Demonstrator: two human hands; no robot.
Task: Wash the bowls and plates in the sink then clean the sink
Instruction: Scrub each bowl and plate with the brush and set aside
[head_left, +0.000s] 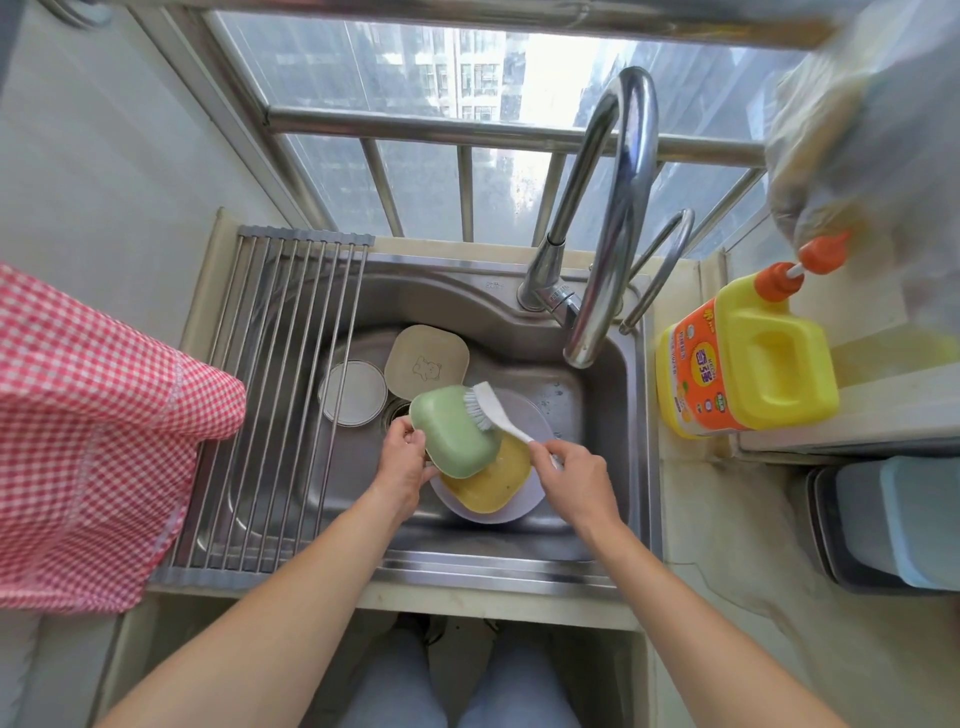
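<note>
Daylight comes through the barred window behind the steel sink, and tall buildings show beyond the glass. I look straight down into the basin. My left hand holds the green bowl by its left edge, fingers curled round the rim, tilting it bottom-up over the other dishes. My right hand grips the handle of the white brush, fingers closed round it, and the bristles rest on the green bowl's upper right corner.

Under the green bowl lies a yellow bowl, open side up, and that one sits on a white plate on the sink floor. Further back a beige bowl lies bottom-up with a small bear drawing on it, and just left of it a round white dish sits partly under the roll-up drying rack, which spans the left part of the sink. The drain shows between these dishes.

The curved faucet arches over the right of the basin. On the table to the right stands a yellow detergent bottle with an orange pump. A red checked cloth hangs at the left.
</note>
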